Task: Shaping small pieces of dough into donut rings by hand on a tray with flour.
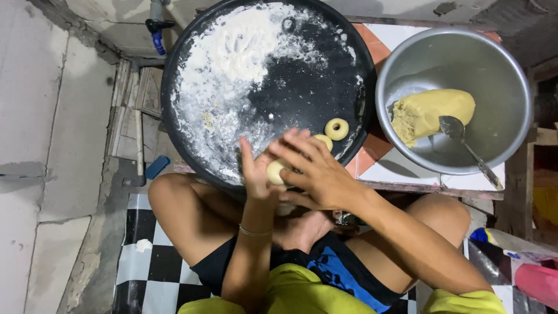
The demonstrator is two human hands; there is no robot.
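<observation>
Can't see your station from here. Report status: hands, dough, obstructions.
Left hand and right hand pressed around a dough ball. One dough ring on the floured black tray. Nothing blocking.

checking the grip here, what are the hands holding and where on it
Both hands, left hand and right hand, hold one small pale dough piece, pressed between them at its sides above the floured black tray.

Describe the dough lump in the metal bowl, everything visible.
The dough lump is pale yellow, smooth on its right and top, rough and crumbly at its left end. It lies on its side on the bottom of the metal bowl, oblong, left of centre. A metal spoon rests with its bowl against the lump's lower right edge, handle running to the rim. Neither hand touches it.
</observation>
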